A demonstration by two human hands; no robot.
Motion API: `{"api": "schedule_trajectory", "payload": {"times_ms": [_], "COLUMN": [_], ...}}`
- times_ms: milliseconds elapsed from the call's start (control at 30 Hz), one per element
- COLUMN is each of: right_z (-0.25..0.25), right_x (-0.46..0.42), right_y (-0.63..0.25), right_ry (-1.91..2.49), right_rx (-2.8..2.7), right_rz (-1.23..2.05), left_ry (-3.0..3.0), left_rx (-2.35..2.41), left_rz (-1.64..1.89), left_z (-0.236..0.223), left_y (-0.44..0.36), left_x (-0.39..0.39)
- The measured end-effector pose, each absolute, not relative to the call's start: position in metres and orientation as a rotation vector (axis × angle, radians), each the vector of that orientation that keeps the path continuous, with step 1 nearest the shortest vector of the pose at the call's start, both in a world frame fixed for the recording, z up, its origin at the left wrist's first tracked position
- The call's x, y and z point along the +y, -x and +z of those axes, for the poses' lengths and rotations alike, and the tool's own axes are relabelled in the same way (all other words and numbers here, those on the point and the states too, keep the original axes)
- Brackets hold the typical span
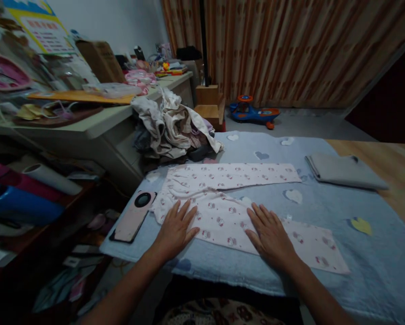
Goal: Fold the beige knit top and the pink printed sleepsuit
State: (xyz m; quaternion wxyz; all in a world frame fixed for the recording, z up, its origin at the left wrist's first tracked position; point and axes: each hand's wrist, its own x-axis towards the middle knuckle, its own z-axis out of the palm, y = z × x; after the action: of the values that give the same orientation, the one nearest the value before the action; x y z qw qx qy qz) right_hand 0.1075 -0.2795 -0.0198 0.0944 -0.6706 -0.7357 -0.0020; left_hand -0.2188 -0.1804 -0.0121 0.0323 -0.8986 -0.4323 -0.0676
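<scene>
Pale pink pajama pants (220,221) with a small cartoon print lie spread on a light blue blanket, waistband at left and legs stretching right with a gap between them. My left hand (176,228) rests flat on the nearer side of the pants close to the waistband, fingers spread. Farther along the near leg, my right hand (269,231) also lies flat on the fabric, fingers stretched forward. Neither hand grips anything. Just left of the waistband is a phone in a pink case (135,216), with a round dark camera ring.
The light blue blanket (324,203) has heart patches. A folded grey garment (346,170) lies at right. A heap of crumpled clothes (175,126) sits at the back left, beside a cluttered desk (94,128). A blue ride-on toy (253,112) stands on the floor before the curtain (273,54).
</scene>
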Motion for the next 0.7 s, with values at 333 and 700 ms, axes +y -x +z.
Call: {"api": "schedule_trajectory", "payload": {"times_ms": [333, 700], "right_z": [-0.022, -0.015], "right_x": [-0.267, -0.25], "right_y": [-0.096, -0.061], "right_ry": [1.87, 1.635], "right_rx": [-2.199, -2.418], "right_rz": [-0.003, 0.166], "left_ry": [2.575, 2.353], "left_rx": [-1.647, -1.762], "left_rz": [-0.087, 0.057], "left_z": [0.008, 0.027], "left_y": [0.25, 0.24], "left_x": [-0.172, -0.158]}}
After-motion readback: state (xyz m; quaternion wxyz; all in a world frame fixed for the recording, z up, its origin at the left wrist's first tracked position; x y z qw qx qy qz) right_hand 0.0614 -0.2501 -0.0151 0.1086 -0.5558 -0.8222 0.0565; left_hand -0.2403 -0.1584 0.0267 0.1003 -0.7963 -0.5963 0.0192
